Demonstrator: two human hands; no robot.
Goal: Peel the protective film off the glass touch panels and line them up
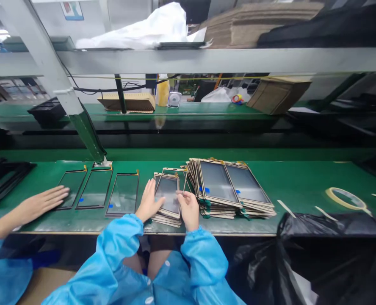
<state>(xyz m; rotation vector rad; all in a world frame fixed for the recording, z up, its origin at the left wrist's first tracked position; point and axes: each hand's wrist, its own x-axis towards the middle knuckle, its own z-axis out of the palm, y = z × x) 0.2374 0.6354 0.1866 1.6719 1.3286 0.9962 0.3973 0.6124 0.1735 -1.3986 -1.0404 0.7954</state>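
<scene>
A small stack of framed glass panels lies on the green bench between my two hands. My left hand rests at the stack's left edge, its fingers apart and the thumb over the top panel. On the right side my right hand pinches the edge of a panel with thumb and fingers. Behind them a light-framed panel sticks out past the stack. Just right of my right hand stand larger piles of framed panels, fanned out and overlapping. A single dark-framed panel lies flat to the left of my left hand.
Another person's hand touches a panel at the left, near another panel. A slanted post meets the bench there. At right are a tape roll and a black bag. A shelf beam crosses above.
</scene>
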